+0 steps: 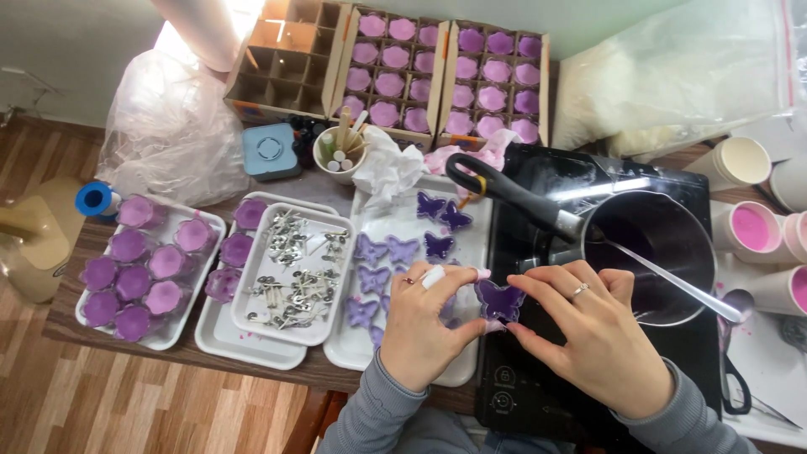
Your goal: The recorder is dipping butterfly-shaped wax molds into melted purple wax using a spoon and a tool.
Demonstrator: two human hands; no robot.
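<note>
Both my hands hold one dark purple butterfly-shaped candle mould (499, 300) between them, just above the left edge of the black hob (538, 387). My left hand (424, 324) pinches its left side with thumb and fingers. My right hand (588, 332) grips its right side. Under my left hand lies a white tray (395, 227) with several more purple butterfly candles (402, 250).
A dark pot (651, 252) of purple wax with a spoon stands on the hob. To the left are a tray of metal wick holders (294, 273) and a tray of purple flower candles (143, 269). Cardboard boxes of pink flower candles (445, 80) sit behind. Paper cups (752, 227) stand at the right.
</note>
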